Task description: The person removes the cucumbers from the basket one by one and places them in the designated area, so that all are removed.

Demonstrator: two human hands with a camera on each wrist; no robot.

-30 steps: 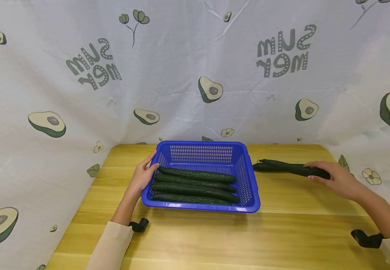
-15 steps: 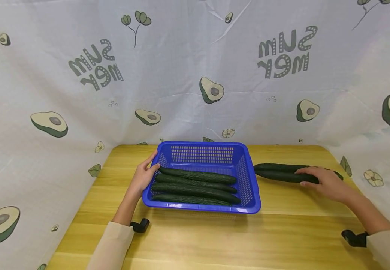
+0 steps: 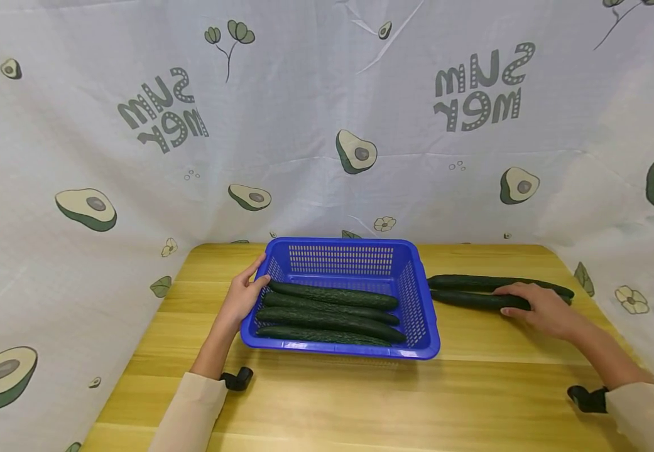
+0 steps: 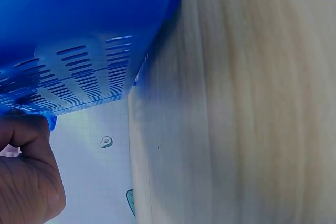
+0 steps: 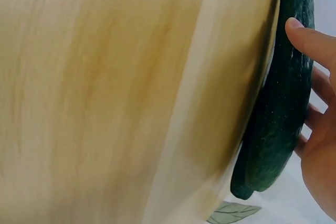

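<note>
In the head view, my left hand (image 3: 240,297) holds the left rim of a blue slotted plastic basket (image 3: 340,350), thumb over the edge and fingers outside. Several dark green cucumbers (image 3: 332,295) lie side by side in its front half. To the right of the basket, my right hand (image 3: 541,307) grips the nearer of two cucumbers (image 3: 474,300) from above, near its right end. The farther cucumber (image 3: 462,281) lies just behind it on the table. The right wrist view shows the thumb along one side of the gripped cucumber (image 5: 281,108) and fingers on the other.
The wooden table (image 3: 327,408) runs back to a pale curtain (image 3: 304,125) printed with avocados, which also hangs along both sides. A black wrist device (image 3: 237,378) sits on the left wrist, another black device (image 3: 587,398) on the right.
My right hand has come left and nearer with the gripped cucumber, which now lies in front of the other one, their left ends slightly apart. The left hand keeps its hold on the basket.
</note>
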